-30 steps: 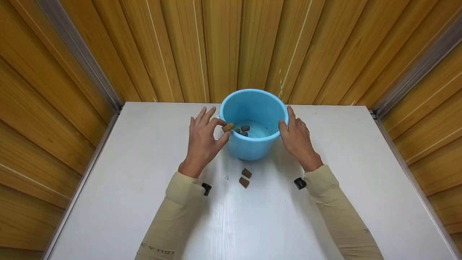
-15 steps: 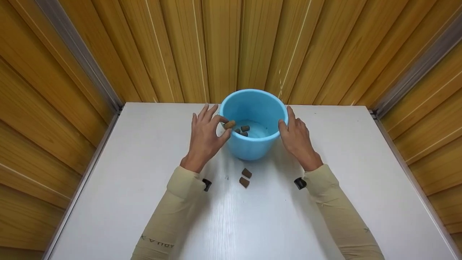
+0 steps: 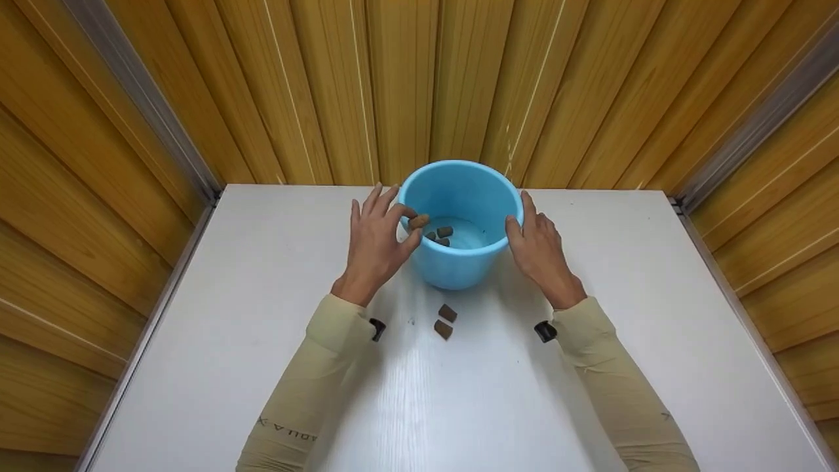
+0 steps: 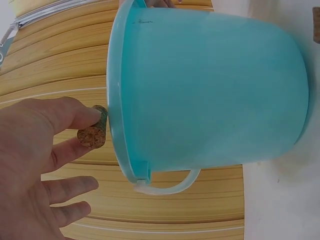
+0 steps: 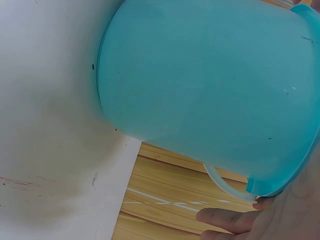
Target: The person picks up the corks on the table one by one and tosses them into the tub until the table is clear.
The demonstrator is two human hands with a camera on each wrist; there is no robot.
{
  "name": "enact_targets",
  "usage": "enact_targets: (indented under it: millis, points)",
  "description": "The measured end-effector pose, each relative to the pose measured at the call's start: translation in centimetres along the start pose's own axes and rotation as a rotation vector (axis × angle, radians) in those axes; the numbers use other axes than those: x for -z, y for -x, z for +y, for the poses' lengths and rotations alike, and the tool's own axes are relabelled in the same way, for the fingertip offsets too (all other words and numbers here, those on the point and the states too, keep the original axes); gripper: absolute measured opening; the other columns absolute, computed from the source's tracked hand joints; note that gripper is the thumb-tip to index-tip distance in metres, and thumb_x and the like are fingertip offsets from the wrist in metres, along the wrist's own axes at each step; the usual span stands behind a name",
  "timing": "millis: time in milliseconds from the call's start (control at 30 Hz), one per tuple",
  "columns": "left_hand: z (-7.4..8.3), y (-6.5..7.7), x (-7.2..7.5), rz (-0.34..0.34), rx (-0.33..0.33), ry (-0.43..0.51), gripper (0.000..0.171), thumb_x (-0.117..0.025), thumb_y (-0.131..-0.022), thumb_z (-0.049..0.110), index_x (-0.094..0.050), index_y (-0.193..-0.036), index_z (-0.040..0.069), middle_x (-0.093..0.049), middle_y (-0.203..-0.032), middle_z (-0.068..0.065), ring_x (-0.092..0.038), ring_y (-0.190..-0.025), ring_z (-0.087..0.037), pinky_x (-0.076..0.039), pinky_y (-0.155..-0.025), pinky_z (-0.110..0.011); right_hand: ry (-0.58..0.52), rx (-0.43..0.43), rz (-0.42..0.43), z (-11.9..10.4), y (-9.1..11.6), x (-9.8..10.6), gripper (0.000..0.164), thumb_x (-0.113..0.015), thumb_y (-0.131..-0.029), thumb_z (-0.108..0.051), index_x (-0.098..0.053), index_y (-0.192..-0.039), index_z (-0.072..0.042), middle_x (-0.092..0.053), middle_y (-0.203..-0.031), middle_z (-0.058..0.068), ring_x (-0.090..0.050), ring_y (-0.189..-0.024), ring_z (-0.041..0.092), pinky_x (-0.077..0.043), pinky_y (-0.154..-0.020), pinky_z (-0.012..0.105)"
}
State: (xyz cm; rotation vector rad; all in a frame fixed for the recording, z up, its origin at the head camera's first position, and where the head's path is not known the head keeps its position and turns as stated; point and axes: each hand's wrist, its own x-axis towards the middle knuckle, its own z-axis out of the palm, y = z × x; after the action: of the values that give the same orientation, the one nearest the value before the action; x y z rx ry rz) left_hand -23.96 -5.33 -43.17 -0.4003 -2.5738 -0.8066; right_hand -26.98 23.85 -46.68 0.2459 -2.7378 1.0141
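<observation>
My left hand [image 3: 375, 246] pinches a cork [image 4: 92, 134] between thumb and index finger, at the left rim of a light blue bucket [image 3: 453, 270]. A green mark shows on the cork's side in the left wrist view. The other left fingers are spread out. On the opposite side, my right hand [image 3: 543, 257] grips the bucket's rim, thumb over the edge and fingers outside. Several corks [image 3: 445, 231] lie on the bucket's floor. In front of the bucket, two more corks [image 3: 448, 313] lie close together on the table.
The bucket stands upright near the back edge of a white table [image 3: 262, 295]. A pale handle [image 4: 175, 189] hangs down along its outside. Wood-patterned walls [image 3: 406, 92] enclose the table at the back and both sides.
My left hand has moved slightly to the right and away from me, bringing the pinched cork over the bucket's rim. The right hand and bucket have stayed in place.
</observation>
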Motion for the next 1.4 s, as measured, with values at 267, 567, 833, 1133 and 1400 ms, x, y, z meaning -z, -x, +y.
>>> enact_targets:
  millis: [267,567,833,1133,1400]
  points:
    - [-0.1,-0.3,-0.6,-0.005,0.013,0.008,0.023,-0.079,-0.096,0.024,-0.076,-0.115,0.011,-0.053,-0.157,-0.017,-0.033,-0.155,-0.039,-0.015,-0.121,-0.072,-0.002,-0.011,-0.017,0.1,0.0,-0.1,0.072,-0.033,-0.111,-0.04,-0.015,-0.168,0.0,-0.058,-0.145,0.027,-0.05,-0.127,0.044,-0.027,-0.114,0.067]
    - [-0.3,-0.6,-1.0,0.019,0.014,0.034,0.023,-0.08,-0.096,0.024,-0.075,-0.114,0.011,-0.053,-0.157,-0.016,-0.034,-0.155,-0.04,-0.016,-0.12,-0.073,0.002,-0.026,-0.031,-0.2,-0.3,0.1,0.072,-0.032,-0.111,-0.041,-0.012,-0.169,-0.002,-0.053,-0.149,0.027,-0.046,-0.133,0.046,-0.024,-0.116,0.07]
    - [-0.3,-0.9,-1.3,0.021,0.009,0.03,0.023,-0.08,-0.096,0.023,-0.075,-0.115,0.01,-0.054,-0.156,-0.017,-0.034,-0.155,-0.04,-0.017,-0.121,-0.072,-0.007,-0.016,-0.019,-0.1,-0.2,0.0,0.073,-0.033,-0.111,-0.041,-0.014,-0.168,-0.001,-0.057,-0.145,0.028,-0.049,-0.13,0.047,-0.027,-0.115,0.068]
    - [-0.2,-1.3,-1.8,0.018,0.034,0.058,0.023,-0.079,-0.096,0.022,-0.076,-0.116,0.01,-0.054,-0.157,-0.016,-0.034,-0.155,-0.04,-0.019,-0.12,-0.072,-0.024,-0.009,-0.005,-0.1,-0.1,-0.1,0.073,-0.033,-0.11,-0.041,-0.016,-0.168,0.0,-0.058,-0.142,0.028,-0.05,-0.128,0.048,-0.029,-0.112,0.07]
    - [-0.2,-1.4,-1.9,0.003,0.052,0.077,0.025,-0.079,-0.097,0.023,-0.076,-0.119,0.011,-0.052,-0.158,-0.016,-0.033,-0.156,-0.039,-0.017,-0.121,-0.071,-0.025,-0.015,-0.02,0.1,-0.1,-0.1,0.073,-0.034,-0.111,-0.041,-0.014,-0.168,0.0,-0.056,-0.147,0.028,-0.048,-0.131,0.047,-0.027,-0.113,0.07]
